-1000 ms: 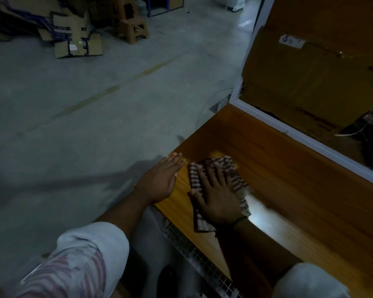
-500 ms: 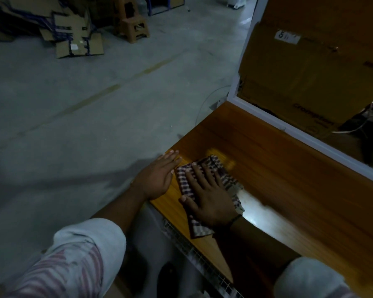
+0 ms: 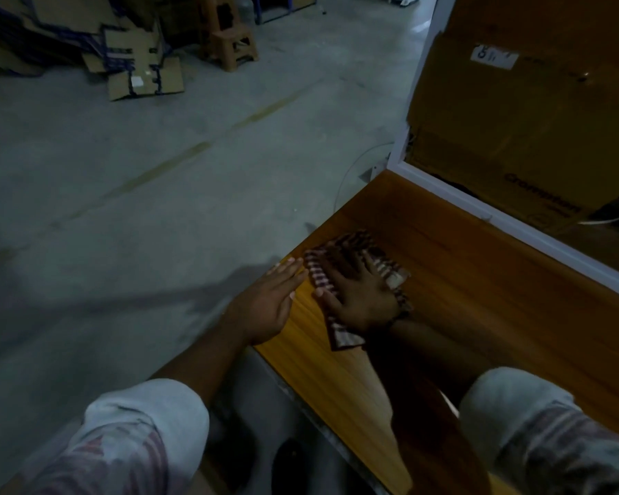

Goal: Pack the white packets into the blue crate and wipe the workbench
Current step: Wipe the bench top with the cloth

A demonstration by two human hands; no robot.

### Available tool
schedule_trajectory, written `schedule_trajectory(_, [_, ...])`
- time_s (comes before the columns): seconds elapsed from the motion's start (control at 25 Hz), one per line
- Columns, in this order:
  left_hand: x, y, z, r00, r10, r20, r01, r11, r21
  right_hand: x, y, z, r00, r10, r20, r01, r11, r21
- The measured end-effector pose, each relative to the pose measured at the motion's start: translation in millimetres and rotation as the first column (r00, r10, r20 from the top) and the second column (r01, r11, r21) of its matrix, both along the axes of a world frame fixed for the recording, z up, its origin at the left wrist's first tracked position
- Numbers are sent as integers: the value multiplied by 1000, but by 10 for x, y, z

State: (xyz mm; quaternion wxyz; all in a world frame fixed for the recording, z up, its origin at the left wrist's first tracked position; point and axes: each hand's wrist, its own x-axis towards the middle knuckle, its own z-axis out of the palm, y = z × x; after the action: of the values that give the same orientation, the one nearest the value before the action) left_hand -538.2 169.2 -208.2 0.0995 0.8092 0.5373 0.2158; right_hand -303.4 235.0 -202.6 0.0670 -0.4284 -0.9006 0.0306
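A checked red-and-white cloth [image 3: 390, 271] lies flat on the wooden workbench [image 3: 479, 316] close to its left corner. My right hand [image 3: 360, 296] presses down on the cloth with fingers spread. My left hand [image 3: 270, 301] is flat and holds nothing, resting at the bench's left edge just beside the cloth, fingers together. No white packets or blue crate are in view.
A white frame rail [image 3: 515, 223] bounds the bench's far side, with a large cardboard box [image 3: 515, 119] behind it. Left of the bench is bare concrete floor [image 3: 140, 191]. Flattened cartons [image 3: 136, 62] and a small stool [image 3: 231, 41] stand far back.
My right hand has slid the cloth slightly toward the bench's left edge and closer to my left hand; the view has shifted a little.
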Motion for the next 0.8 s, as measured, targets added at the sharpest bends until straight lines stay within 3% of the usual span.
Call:
schedule_trajectory(0.08, [-17,7,-26,1000,-14,6,14,1000,-10,123,237,41,997,69,-25,-68,998,13])
schedule_trajectory(0.2, [-11,36,-21,1000,-11,-10,11,1000,-18,208,787,-7,975,-218,-34,213,971,-111])
schedule_trajectory(0.28, [-2,37,2,1000,-13,-10,13,1000,-15,105,1009,-13,930,-366,-38,362,929,-81])
schedule_trajectory(0.32, [-1,30,5,1000,-17,-12,16,1000,-11,15,1014,-25,943,-327,-58,324,945,-51])
schedule_trajectory(0.4, [-13,33,-1,1000,-21,-16,21,1000,-11,-128,894,-34,984,-86,-158,85,996,-13])
schedule_trajectory(0.52, [-13,35,9,1000,-16,-5,16,1000,-13,-66,979,-175,955,225,-196,-227,974,10])
schedule_trajectory(0.6, [-2,36,39,1000,-23,3,23,1000,-9,60,1429,-233,976,36,-216,-51,997,-64])
schedule_trajectory(0.68, [5,30,45,1000,-23,10,23,1000,-16,196,1960,-294,949,-305,-76,295,948,-122])
schedule_trajectory(0.72, [7,35,50,1000,-20,15,20,1000,-18,204,2098,-276,924,-382,10,383,923,-31])
schedule_trajectory(0.8, [0,55,44,1000,-23,15,23,999,-25,96,2166,-203,955,-290,55,287,956,52])
